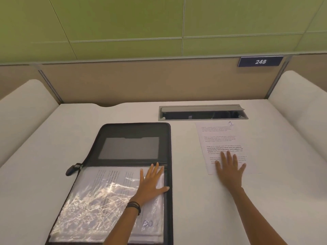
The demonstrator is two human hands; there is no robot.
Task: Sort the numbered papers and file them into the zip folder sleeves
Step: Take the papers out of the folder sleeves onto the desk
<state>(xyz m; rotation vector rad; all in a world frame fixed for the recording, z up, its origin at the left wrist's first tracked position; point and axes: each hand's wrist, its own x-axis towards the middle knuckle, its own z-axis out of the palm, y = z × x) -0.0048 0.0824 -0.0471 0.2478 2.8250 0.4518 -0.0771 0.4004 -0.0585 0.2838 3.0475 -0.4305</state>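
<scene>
Paper marked 1, flat on the counter just right of the open zip folder, pinned under the right grip, fingers straight, grasping nothing. Left grip likewise flat, pressing the clear sleeve, pages already inside. Probably mid-filing: next, sliding it over and into a sleeve. Beyond: open cable tray, tan partition, plaque 248, green wall.

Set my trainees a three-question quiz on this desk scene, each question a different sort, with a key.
1. True or false: the left hand grips a pen.
2. Which number is written on the sheet under the right hand? A) 1 B) 5 C) 9
3. Fill in: the left hand lies flat on a plastic ____ in the open folder.
Key: 1 false; 2 A; 3 sleeve.
</scene>
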